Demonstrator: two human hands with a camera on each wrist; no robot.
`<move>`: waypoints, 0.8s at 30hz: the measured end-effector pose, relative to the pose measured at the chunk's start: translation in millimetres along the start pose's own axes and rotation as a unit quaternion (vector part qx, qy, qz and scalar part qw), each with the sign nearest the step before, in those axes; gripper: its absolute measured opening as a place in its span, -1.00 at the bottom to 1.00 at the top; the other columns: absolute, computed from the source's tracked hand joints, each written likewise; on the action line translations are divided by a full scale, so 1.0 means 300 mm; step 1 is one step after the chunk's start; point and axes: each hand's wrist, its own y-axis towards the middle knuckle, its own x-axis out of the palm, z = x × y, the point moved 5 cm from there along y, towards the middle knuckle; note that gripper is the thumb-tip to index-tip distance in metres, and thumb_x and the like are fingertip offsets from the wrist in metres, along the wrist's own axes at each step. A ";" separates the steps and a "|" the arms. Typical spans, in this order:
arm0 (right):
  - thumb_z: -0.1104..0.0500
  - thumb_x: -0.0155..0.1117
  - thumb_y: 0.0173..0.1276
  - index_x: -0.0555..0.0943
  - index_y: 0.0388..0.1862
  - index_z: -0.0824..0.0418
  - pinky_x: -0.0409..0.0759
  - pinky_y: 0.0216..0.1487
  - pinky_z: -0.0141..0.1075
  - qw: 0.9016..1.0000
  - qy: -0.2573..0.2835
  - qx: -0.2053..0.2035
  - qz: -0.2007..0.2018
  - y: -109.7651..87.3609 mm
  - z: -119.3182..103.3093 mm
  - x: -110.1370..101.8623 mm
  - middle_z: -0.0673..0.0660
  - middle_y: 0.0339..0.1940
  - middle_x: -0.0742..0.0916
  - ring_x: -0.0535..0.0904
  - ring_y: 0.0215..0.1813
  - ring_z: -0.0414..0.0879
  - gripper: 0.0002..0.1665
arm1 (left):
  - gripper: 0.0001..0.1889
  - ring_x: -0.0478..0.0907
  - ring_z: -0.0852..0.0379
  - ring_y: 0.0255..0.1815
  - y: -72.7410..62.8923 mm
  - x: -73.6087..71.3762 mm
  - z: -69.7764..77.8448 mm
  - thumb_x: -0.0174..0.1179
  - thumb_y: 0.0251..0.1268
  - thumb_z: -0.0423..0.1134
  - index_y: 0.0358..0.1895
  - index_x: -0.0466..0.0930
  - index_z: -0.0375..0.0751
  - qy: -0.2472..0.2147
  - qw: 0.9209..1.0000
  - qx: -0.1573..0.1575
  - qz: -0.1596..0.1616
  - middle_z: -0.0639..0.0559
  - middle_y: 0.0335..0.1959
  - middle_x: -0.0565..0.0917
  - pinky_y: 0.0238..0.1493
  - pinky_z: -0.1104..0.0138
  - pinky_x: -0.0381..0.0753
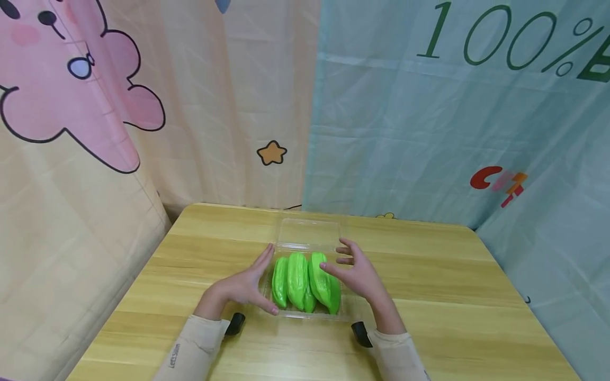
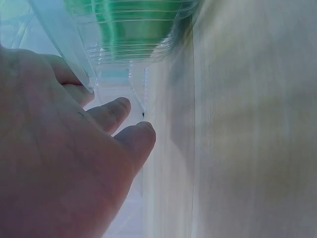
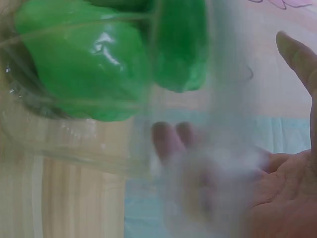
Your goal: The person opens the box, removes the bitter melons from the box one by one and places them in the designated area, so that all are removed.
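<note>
A clear plastic clamshell box (image 1: 312, 316) holds several shiny green ridged fruits (image 1: 297, 280), shaped like star fruit and lying side by side. Its transparent lid (image 1: 310, 233) lies folded back on the far side. At the box's left edge is my left hand (image 1: 243, 286), thumb and fingers spread apart; in the left wrist view its fingertips are at the rim (image 2: 74, 67). My right hand (image 1: 359, 272) is over the box's right side with fingers parted and nothing gripped. In the right wrist view the box wall (image 3: 99, 161) partly blurs the fingers behind it.
The box stands on a light wood-grain table (image 1: 429, 280) with rounded far corners. Printed curtains (image 1: 229, 106) hang behind the table and along both sides. Black wrist mounts (image 1: 362, 334) project from both sleeves close to the tabletop.
</note>
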 end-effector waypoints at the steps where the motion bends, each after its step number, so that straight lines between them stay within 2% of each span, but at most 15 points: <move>1: -0.15 0.55 0.19 0.19 0.59 0.09 0.56 0.16 0.13 1.000 0.000 0.001 -0.001 -0.004 -0.001 -0.001 0.24 0.41 0.50 0.48 0.32 0.21 0.11 | 0.58 -0.46 -0.28 0.58 -0.001 0.002 0.002 0.68 -0.22 0.00 0.59 -0.57 -0.22 -0.001 1.000 0.001 0.000 -0.10 0.60 -0.59 0.49 -0.17 -0.16; 6: -0.16 0.60 0.12 0.18 0.60 0.09 0.61 0.10 0.09 1.000 -0.012 0.014 -0.012 -0.033 -0.006 0.002 0.23 0.41 0.50 0.50 0.30 0.19 0.18 | 0.59 -0.47 -0.28 0.58 -0.011 0.015 -0.001 0.68 -0.22 -0.01 0.60 -0.57 -0.20 -0.006 1.000 -0.007 -0.001 -0.05 0.59 -0.61 0.48 -0.18 -0.17; 12: -0.15 0.64 0.07 0.13 0.61 0.16 0.65 0.04 0.06 0.999 -0.025 0.024 -0.039 -0.055 0.012 0.025 0.31 0.42 0.47 0.49 0.30 0.27 0.27 | 0.58 -0.48 -0.27 0.58 -0.019 0.035 -0.012 0.68 -0.21 0.02 0.59 -0.59 -0.17 0.000 1.000 -0.017 -0.015 -0.04 0.59 -0.62 0.48 -0.17 -0.16; 17: -0.10 0.65 0.07 0.12 0.61 0.21 0.66 0.01 0.06 0.998 -0.024 0.025 -0.047 -0.042 0.008 0.027 0.34 0.42 0.46 0.48 0.31 0.29 0.27 | 0.57 -0.44 -0.32 0.57 -0.012 0.024 0.001 0.67 -0.18 0.02 0.58 -0.58 -0.27 0.019 0.999 -0.015 -0.022 -0.14 0.59 -0.61 0.49 -0.17 -0.14; 24: -0.02 0.69 0.04 0.10 0.61 0.22 0.71 -0.10 0.01 0.997 0.012 0.045 -0.060 -0.025 -0.013 0.011 0.40 0.43 0.43 0.49 0.28 0.32 0.30 | 0.57 -0.42 -0.29 0.58 0.008 -0.006 0.016 0.66 -0.17 0.05 0.58 -0.58 -0.26 0.043 0.998 -0.026 -0.030 -0.16 0.58 -0.61 0.50 -0.11 -0.13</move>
